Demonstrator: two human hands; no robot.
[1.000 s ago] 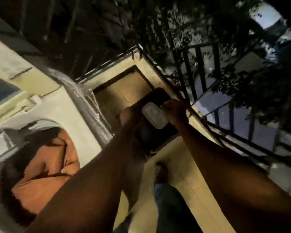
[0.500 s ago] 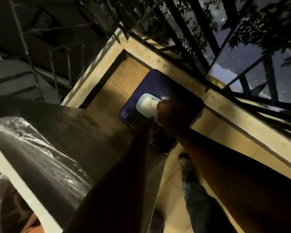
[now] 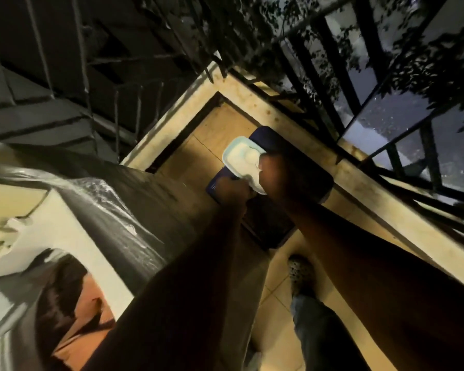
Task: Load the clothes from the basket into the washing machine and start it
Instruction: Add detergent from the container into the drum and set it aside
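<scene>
I am holding a dark blue box [image 3: 300, 167] over the tiled floor beside the washing machine [image 3: 73, 231]. My left hand [image 3: 232, 189] grips the box's near left edge. My right hand [image 3: 275, 174] is closed on the white lid [image 3: 240, 158] on top of the box, which is tilted up with its pale hollow side showing. The machine's round opening at the lower left shows orange clothes [image 3: 91, 317] and a dark garment [image 3: 56, 295] inside the drum. What lies under the box is too dark to tell.
Crinkled clear plastic [image 3: 105, 191] covers the machine's top. A pale concrete ledge [image 3: 340, 170] with a black railing [image 3: 359, 108] runs along the right. Stairs [image 3: 38, 108] rise at the upper left. My shoe [image 3: 302, 274] and jeans leg [image 3: 322, 333] stand on the tiles.
The view has swung back left, bringing the drum and orange clothes into sight again. The white lid has come up and now shows its hollow side. Both hands stay on the box.
</scene>
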